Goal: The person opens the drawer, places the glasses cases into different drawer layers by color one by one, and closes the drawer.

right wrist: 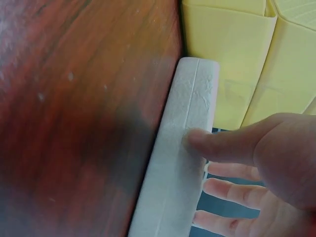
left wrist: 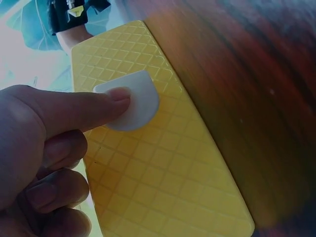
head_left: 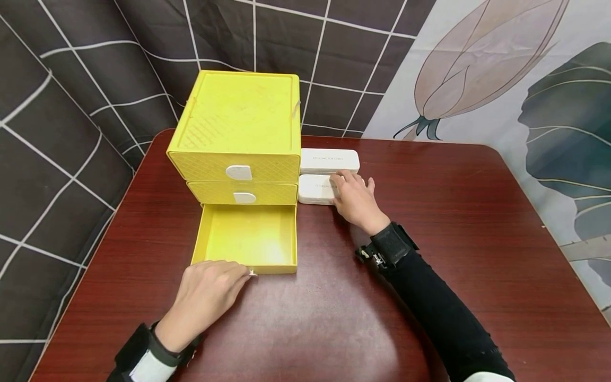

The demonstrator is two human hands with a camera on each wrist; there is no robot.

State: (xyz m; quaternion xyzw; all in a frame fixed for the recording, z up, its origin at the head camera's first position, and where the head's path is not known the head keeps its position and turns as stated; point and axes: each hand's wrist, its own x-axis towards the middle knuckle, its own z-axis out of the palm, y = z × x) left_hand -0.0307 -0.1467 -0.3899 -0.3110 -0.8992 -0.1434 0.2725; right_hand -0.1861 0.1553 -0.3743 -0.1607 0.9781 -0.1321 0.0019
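A yellow three-tier drawer box (head_left: 238,116) stands on the table with its bottom drawer (head_left: 248,239) pulled out and bare inside. My left hand (head_left: 210,284) holds that drawer's front, the thumb pressed on the white handle (left wrist: 140,101) and the other fingers curled behind in the left wrist view. To the right of the box lie two white oblong cases, a rear case (head_left: 329,160) and a front case (head_left: 316,189). My right hand (head_left: 355,199) grips the right part of the front case, thumb on its near side (right wrist: 180,148), fingers over the top.
The dark red wooden table (head_left: 458,223) extends to the right and toward me. A dark grid-patterned curtain (head_left: 286,42) hangs behind and left of the box. A white cloth with a flower print (head_left: 482,63) hangs at the right.
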